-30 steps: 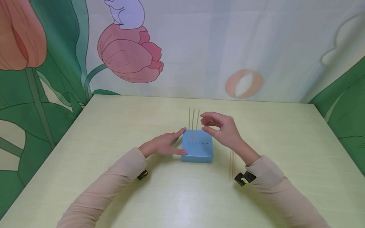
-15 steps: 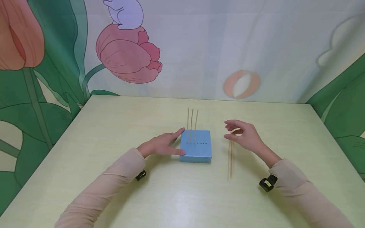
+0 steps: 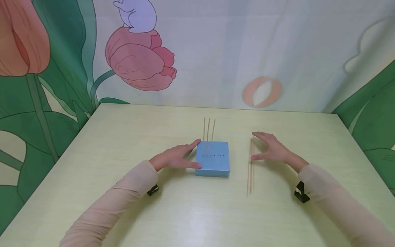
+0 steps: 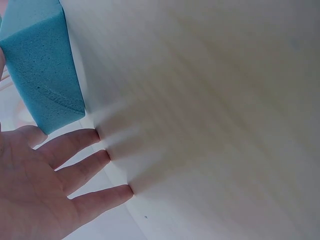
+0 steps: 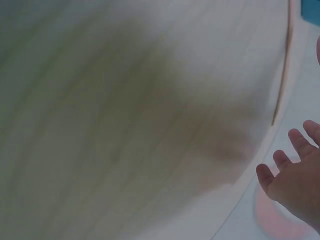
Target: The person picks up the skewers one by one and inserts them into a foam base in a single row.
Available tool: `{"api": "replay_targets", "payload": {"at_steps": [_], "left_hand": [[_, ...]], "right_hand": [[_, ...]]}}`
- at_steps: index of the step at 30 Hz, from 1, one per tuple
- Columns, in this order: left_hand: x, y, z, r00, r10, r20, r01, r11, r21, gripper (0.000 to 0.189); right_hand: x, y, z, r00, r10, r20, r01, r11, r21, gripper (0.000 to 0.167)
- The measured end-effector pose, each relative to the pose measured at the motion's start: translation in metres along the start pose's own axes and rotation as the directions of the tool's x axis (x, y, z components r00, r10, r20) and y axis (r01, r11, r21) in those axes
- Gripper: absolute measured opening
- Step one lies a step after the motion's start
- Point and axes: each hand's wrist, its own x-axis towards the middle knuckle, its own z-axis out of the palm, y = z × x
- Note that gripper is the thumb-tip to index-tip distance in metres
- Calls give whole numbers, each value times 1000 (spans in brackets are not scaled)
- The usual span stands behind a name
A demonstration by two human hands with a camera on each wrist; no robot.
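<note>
A blue foam block [image 3: 213, 166] with a row of small holes sits mid-table. Three thin wooden sticks [image 3: 207, 137] stand up in its left holes. My left hand [image 3: 176, 156] is spread at its left side, thumb at the front left edge and index fingertip at the back corner. In the left wrist view the other fingers of this left hand [image 4: 65, 175] reach straight to the table beside the foam block [image 4: 47, 70]. My right hand [image 3: 271, 149] is spread over several loose sticks [image 3: 250, 175] lying right of the block, its thumb overlapping them.
The pale wooden table [image 3: 139, 130] carries both arms. A printed curtain [image 3: 210, 51] with flowers and a rabbit hangs behind its far edge. A black wrist camera [image 3: 301, 192] hangs below the right cuff.
My right hand has moved right, away from the block and its upright sticks, to the loose sticks, and its fingers have spread apart. The left hand has stayed at the block.
</note>
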Motion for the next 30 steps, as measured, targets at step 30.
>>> {"api": "replay_targets", "payload": {"at_steps": [30], "left_hand": [[2, -1, 0, 999, -40, 13, 40, 999, 13, 96]], "right_hand": [[14, 14, -2, 976, 157, 150, -154, 987, -34, 104]]}}
